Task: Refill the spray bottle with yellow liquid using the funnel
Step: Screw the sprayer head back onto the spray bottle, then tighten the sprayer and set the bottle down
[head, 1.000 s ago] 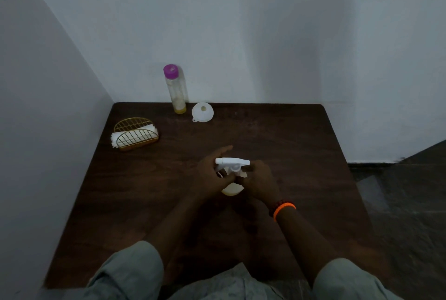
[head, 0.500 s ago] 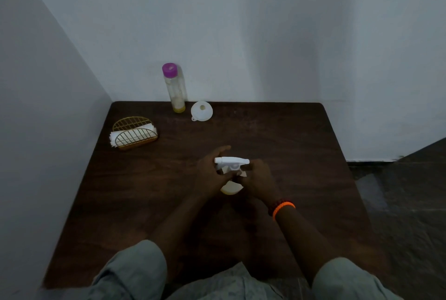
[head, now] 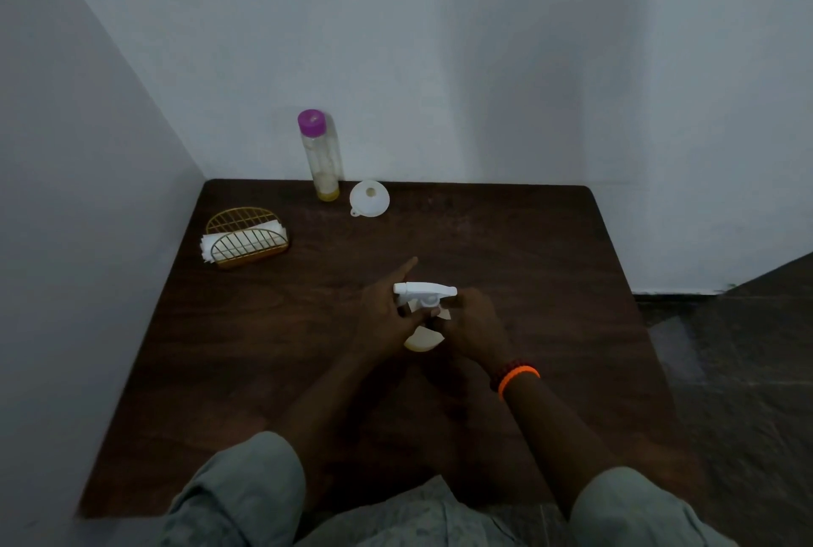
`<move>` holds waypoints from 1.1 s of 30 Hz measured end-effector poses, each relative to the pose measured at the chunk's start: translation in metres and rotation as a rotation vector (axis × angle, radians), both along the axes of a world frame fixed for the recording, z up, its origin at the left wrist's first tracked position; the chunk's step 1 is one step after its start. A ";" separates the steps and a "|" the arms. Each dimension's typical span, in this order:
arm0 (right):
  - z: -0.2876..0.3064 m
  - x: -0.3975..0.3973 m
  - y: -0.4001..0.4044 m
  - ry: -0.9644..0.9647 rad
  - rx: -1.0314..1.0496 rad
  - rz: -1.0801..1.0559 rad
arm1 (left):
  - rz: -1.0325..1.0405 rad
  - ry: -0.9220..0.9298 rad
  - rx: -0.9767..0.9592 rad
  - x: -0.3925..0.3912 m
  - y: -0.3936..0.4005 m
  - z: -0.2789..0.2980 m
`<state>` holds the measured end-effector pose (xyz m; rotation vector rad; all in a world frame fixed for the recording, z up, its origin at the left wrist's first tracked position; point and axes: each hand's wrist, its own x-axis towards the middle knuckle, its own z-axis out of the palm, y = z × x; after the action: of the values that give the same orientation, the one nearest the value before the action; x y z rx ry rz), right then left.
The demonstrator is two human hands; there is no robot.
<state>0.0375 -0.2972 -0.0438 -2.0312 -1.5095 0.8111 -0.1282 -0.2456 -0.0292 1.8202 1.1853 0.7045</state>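
near the middle of the table (head: 506, 247) both hands meet on the spray bottle (head: 422, 337), which stands between them. left hand (head: 382, 317) comes in from the left, its forearm slanting up from the sleeve; the index finger points straight out past the white sprayer head (head: 424, 290), while the other fingers curl round the bottle's neck. right hand (head: 473, 326), an orange band (head: 518, 377) at its wrist, curls its fingers at the sprayer's collar from the right. at the far edge by the wall stands a clear bottle (head: 323, 159) with a purple cap and some yellow liquid at its bottom; the funnel (head: 369, 198) lies just beside it. a wire napkin holder (head: 246, 238) sits far left.
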 end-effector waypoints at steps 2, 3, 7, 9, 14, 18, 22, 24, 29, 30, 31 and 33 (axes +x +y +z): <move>0.002 0.000 -0.001 0.021 0.017 0.006 | 0.024 -0.015 -0.020 0.000 -0.001 -0.001; 0.002 0.000 -0.001 0.023 0.015 0.005 | 0.030 -0.024 -0.031 0.000 -0.002 -0.001; -0.001 -0.001 -0.003 0.034 0.025 -0.054 | 0.020 -0.059 -0.068 -0.001 -0.002 -0.002; 0.002 -0.002 -0.004 0.022 0.044 -0.030 | 0.008 -0.086 -0.081 -0.002 -0.001 -0.001; 0.004 -0.006 -0.005 0.011 0.051 -0.002 | 0.007 -0.086 -0.059 -0.005 -0.003 -0.002; 0.008 -0.009 -0.007 -0.013 0.063 -0.019 | -0.002 -0.138 -0.091 -0.006 -0.007 0.001; 0.016 -0.010 -0.010 -0.023 0.077 -0.020 | -0.001 -0.125 -0.098 -0.010 -0.009 0.005; 0.021 -0.009 -0.015 -0.004 0.101 -0.010 | -0.009 -0.118 -0.167 -0.019 -0.013 0.005; 0.035 -0.003 -0.029 0.065 0.167 -0.079 | -0.026 -0.075 -0.332 -0.041 -0.055 -0.010; 0.037 -0.002 -0.032 0.065 0.187 -0.069 | -0.023 -0.086 -0.360 -0.038 -0.067 -0.012; 0.040 -0.001 -0.036 0.061 0.204 -0.057 | -0.022 -0.099 -0.372 -0.033 -0.078 -0.012; 0.045 0.000 -0.043 0.034 0.246 -0.033 | -0.001 -0.050 -0.353 -0.017 -0.098 -0.011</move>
<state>0.0375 -0.3401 0.0017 -1.8471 -1.4748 0.6103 -0.1451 -0.3440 -0.0403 1.5006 1.1917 0.4996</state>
